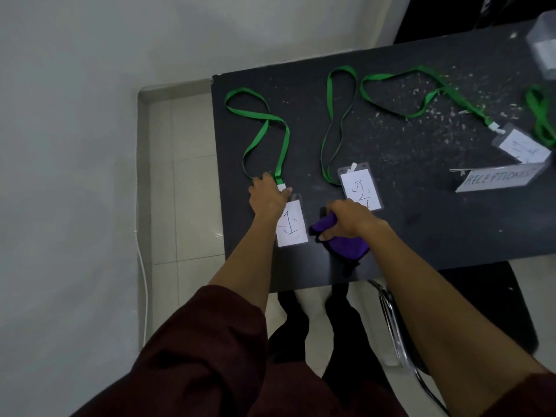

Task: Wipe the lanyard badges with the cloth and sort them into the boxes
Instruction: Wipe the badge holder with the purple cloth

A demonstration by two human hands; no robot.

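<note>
Badge "1" lies near the black table's front left, its green lanyard looping away behind it. My left hand presses on the badge's top end by the clip, fingers flat. My right hand grips a purple cloth just right of badge "1", on the table. Badge "2" lies beyond my right hand with its own green lanyard. A third badge with a long green lanyard lies at the far right.
A clear box with a "RECEPTIONIST" label stands at the right. Another clear box sits at the far right corner, blurred. A fourth green lanyard shows at the right edge. White specks litter the table. A chair stands below its front edge.
</note>
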